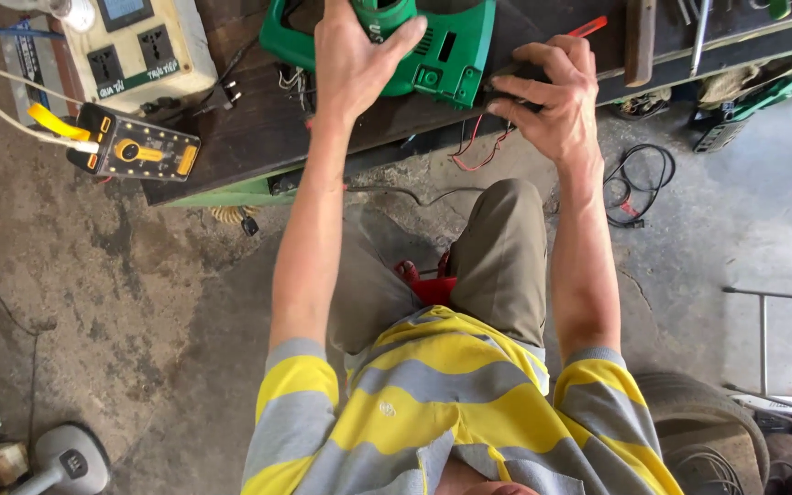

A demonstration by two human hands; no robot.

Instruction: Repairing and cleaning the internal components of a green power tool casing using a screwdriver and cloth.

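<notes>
The green plastic power-tool housing (433, 50) is lain on the dark wooden surface (258, 128) near its front edge. It is held by the left hand (352, 57). A small black part (517, 73) is gripped by the right hand (556, 96) just beside it.

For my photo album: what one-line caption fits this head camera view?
Seated at a dark workbench, left hand grips a green power tool; right hand presses a black part beside it.
</notes>
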